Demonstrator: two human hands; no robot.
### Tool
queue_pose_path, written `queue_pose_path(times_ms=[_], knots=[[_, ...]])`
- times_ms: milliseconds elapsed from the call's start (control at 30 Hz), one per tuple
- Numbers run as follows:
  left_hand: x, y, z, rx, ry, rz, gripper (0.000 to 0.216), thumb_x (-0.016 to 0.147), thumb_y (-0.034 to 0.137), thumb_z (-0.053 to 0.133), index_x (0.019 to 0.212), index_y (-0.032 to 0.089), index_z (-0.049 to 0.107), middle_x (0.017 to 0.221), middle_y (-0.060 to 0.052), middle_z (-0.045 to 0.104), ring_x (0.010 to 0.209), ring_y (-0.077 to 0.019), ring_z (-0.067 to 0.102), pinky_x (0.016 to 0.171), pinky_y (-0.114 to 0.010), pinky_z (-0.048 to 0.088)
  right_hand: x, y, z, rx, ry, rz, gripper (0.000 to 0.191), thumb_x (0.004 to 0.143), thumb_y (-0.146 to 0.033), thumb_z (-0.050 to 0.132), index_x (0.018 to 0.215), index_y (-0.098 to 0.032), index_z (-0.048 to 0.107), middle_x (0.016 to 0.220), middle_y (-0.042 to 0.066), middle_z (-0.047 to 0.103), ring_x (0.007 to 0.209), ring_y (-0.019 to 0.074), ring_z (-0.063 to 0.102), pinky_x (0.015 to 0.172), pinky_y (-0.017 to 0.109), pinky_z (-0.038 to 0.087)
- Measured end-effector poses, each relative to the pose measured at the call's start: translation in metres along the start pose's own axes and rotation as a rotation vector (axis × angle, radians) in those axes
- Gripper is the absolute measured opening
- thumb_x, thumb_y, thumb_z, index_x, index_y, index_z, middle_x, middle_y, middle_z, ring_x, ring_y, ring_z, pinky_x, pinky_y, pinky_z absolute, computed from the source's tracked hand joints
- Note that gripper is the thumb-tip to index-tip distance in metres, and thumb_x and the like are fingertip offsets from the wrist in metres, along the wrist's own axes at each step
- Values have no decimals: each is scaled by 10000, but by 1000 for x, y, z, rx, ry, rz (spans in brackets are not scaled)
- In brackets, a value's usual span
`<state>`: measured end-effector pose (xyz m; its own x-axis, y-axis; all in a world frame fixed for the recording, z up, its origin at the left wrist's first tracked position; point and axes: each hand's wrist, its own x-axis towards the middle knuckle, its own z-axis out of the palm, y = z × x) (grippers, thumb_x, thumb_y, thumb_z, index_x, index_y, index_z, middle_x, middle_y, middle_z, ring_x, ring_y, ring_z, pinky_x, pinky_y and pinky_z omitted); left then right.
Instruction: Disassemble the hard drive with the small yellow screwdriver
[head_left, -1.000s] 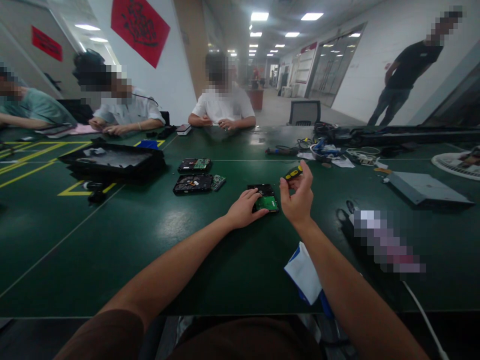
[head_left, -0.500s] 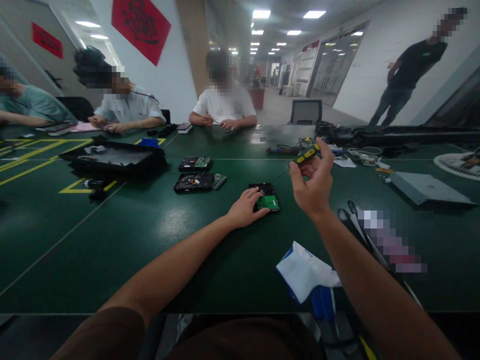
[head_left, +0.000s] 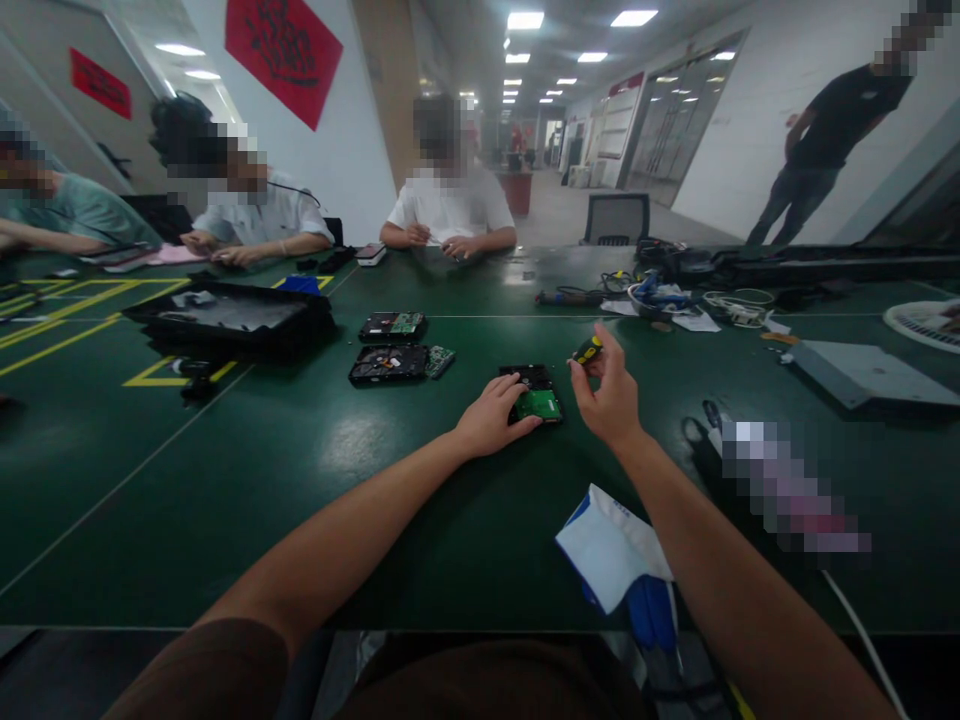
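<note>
On the green table in front of me lies a hard drive with a green circuit board on its upper face. My left hand grips it from the left, fingers over the far side and thumb along the near edge. Just right of the drive, my right hand is closed around a screwdriver with a yellow and black handle. The screwdriver's shaft and tip cannot be made out. Beyond my left hand lie two more hard drives, a nearer one and a farther one, with a loose circuit board beside the nearer.
A black tray stands at left. Toward the right are a grey metal box, tangled cables and a white fan-like part. A white and blue packet lies near my right forearm. Several people sit or stand around the table.
My right hand has come down and a little left with the screwdriver, nearer to the hard drive. My left hand stays on the drive.
</note>
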<state>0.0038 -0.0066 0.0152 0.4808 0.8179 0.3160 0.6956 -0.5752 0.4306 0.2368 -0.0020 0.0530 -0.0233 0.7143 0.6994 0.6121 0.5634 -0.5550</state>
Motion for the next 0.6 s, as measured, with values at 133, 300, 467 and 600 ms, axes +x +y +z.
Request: queue_pose_path(times_ms=[133,300,467,600], knots=[[0,-1,0,-3,-3,0,651,959,615,614,1443,183,554,1628,-162,452,1554,-328,352,1272,-511,350,-1,6,-1,-11,24,-5,692,989,-416,587,1605,-242,326,1246,145,708,975,305,761,926,544,648],[1,-2,2,2,9,15,649,950,619,627,1421,176,567,1618,-169,464,1545,-331,367,1275,-510,343,-3,10,3,-40,54,-53,683,995,-448,603,1596,-232,361,1211,133,721,899,279,764,872,501,666],[1,-4,3,-6,21,38,638,954,611,626,1411,170,573,1603,-173,480,1545,-326,367,1279,-499,337,-4,14,7,-56,68,-89,685,1013,-481,576,1611,-241,346,1230,135,713,896,276,761,841,488,674],[1,-4,3,-2,24,37,650,955,616,621,1419,164,570,1597,-175,483,1542,-328,370,1278,-498,340,-4,14,7,-57,57,-96,674,1015,-483,573,1610,-254,353,1300,141,695,909,272,760,853,481,672]])
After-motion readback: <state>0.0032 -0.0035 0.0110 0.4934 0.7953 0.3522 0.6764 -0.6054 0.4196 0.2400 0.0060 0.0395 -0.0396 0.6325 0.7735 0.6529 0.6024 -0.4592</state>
